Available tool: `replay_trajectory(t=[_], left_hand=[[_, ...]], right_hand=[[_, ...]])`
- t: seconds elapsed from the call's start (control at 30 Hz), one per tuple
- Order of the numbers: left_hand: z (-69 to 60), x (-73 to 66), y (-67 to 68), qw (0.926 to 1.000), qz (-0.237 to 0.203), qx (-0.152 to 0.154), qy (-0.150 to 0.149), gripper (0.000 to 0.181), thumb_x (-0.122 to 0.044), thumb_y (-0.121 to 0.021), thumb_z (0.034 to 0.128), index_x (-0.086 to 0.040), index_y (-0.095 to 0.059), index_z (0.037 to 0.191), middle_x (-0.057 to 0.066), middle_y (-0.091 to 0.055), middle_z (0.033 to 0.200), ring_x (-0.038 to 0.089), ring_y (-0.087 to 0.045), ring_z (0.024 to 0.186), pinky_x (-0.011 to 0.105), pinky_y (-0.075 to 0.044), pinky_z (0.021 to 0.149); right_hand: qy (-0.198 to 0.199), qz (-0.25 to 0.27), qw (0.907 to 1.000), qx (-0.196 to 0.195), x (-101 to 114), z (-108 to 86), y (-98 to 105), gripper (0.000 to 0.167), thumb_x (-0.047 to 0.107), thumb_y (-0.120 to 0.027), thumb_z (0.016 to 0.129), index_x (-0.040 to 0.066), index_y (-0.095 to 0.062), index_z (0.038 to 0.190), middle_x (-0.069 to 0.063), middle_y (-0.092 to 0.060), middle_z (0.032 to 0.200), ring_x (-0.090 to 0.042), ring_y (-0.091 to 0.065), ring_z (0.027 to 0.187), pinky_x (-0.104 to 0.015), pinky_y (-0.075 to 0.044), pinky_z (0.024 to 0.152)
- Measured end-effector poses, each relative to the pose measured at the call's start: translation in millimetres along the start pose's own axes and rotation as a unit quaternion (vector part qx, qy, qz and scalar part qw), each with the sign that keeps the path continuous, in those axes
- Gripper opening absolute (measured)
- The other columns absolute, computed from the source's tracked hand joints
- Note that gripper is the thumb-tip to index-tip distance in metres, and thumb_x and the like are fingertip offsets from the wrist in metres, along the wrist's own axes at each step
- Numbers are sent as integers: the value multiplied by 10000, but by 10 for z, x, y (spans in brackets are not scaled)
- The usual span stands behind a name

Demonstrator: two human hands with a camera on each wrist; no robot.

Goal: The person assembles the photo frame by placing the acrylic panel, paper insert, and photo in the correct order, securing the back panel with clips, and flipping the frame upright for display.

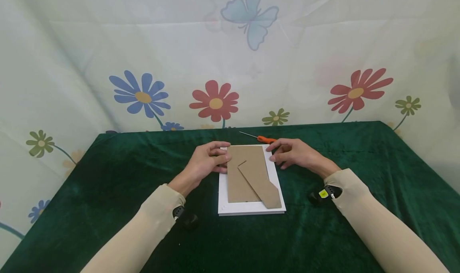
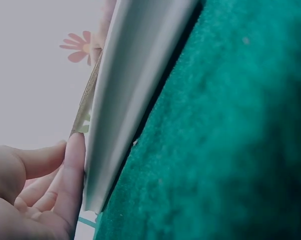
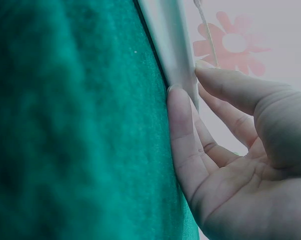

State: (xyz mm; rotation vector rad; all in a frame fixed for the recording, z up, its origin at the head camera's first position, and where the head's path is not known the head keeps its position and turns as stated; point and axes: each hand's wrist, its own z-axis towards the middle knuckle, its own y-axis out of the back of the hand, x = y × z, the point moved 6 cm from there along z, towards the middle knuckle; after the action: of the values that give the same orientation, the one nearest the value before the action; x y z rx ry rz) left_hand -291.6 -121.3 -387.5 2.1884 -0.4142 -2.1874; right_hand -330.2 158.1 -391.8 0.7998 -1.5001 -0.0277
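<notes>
A white picture frame [image 1: 223,193] lies face down on the green cloth, its brown backing board [image 1: 248,185] uppermost. The board's stand leg [image 1: 260,185] slants across it toward the lower right. At the upper left edge, my left hand [image 1: 210,159] pinches the backing board between thumb and fingers; in the left wrist view the board's edge [image 2: 85,95] is tilted up from the frame. My right hand [image 1: 296,153] grips the frame's upper right edge, thumb on top and a finger [image 3: 180,115] against the outer side. The frame's front is hidden.
Just behind the frame lies a screwdriver [image 1: 265,139] with an orange handle, its thin shaft pointing left. Dark green velvety cloth [image 1: 108,209] covers the table. A pale curtain [image 1: 294,57] printed with flowers and a butterfly hangs beyond the table's far edge.
</notes>
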Motion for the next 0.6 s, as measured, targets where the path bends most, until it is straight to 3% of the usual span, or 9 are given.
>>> replay_trajectory(t=[0.27, 0.6], left_hand=[[-6, -29, -17, 9991, 387, -109, -162, 436, -101, -773, 987, -106, -665, 1409, 97, -756, 1155, 258, -778, 949, 346, -636, 838], [3, -28, -19, 9975, 631, -292, -134, 424, -109, -790, 974, -112, -687, 1385, 97, -740, 1132, 232, -785, 902, 333, -638, 819]], right_hand=[[-83, -22, 9999, -64, -13, -7, -7, 489, 298, -795, 984, 77, -644, 1392, -129, -698, 1145, -321, -649, 1015, -386, -626, 880], [-79, -4, 9999, -74, -18, -3, -9, 495, 314, -803, 977, 81, -646, 1385, -134, -695, 1142, -329, -646, 1004, -390, -628, 873]])
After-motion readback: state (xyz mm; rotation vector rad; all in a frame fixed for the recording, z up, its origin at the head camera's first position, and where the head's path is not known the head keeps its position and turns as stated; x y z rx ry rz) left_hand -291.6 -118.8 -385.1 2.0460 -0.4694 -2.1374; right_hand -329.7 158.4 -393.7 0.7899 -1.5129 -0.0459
